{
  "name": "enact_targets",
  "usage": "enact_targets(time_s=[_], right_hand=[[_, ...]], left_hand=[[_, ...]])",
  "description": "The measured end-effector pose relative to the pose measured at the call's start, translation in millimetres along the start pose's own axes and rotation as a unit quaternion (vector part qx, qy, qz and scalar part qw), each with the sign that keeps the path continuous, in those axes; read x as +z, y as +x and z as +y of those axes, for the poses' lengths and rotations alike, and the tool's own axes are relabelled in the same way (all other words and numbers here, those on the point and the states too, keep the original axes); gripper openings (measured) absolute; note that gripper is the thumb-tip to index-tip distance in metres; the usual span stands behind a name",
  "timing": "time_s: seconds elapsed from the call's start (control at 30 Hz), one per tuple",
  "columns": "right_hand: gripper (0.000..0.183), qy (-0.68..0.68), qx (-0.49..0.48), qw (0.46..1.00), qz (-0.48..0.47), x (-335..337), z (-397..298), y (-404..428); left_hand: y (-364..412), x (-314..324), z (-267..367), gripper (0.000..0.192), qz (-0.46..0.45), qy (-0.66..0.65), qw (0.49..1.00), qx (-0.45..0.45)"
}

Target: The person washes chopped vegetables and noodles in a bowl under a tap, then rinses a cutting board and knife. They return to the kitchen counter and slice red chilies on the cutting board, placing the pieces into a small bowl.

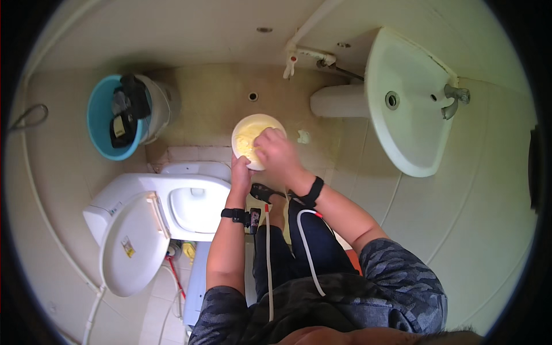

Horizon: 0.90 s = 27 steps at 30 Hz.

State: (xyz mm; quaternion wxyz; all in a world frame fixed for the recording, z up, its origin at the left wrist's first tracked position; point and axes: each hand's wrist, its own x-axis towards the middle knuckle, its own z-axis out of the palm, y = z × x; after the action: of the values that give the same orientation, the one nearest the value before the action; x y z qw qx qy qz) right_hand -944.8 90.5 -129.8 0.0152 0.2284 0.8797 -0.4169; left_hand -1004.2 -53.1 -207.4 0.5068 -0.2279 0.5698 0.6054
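Observation:
A round white bowl (236, 133) is held out in front of me, above the floor. Pale yellow, lumpy material (246, 144) lies inside it; what it is cannot be told. My left hand (242, 169) grips the bowl at its near left side, with the thumb up at the rim. Over the right part of the bowl, my right hand (275, 148) reaches in with bent fingers. That hand is blurred, and its fingertips are hidden, so whether they hold some of the material is unclear. Both wrists wear black straps.
A white toilet (129, 189) with its lid (133, 250) raised stands at left. Behind it, a blue bucket (97, 116) contains dark items. A corner washbasin (405, 138) with a metal tap (455, 97) juts from the right wall. The floor has a drain (253, 96).

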Motion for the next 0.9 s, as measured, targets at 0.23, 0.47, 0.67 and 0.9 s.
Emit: enact_targets(time_s=[0.23,0.47,0.67,0.9], right_hand=[[0.014,0.062,-0.074,0.987,0.131,29.9,43.8,-35.7],[0.026,-0.022,-0.095,0.994,0.055,33.9,51.2,-51.0],[0.024,0.086,-0.078,0.989,0.097,35.1,56.5,-60.4],[0.021,0.018,-0.086,0.981,0.171,-2.3,22.3,-46.6]], left_hand=[[11.8,3.6,-64.5,0.064,-0.046,-0.05,0.998,0.008],[16.2,-2.3,-76.3,0.058,-0.013,-0.02,0.999,0.025],[18.9,5.6,-72.1,0.055,-0.025,-0.032,0.994,0.102],[21.3,9.6,-59.9,0.054,-0.018,-0.039,0.995,0.095]])
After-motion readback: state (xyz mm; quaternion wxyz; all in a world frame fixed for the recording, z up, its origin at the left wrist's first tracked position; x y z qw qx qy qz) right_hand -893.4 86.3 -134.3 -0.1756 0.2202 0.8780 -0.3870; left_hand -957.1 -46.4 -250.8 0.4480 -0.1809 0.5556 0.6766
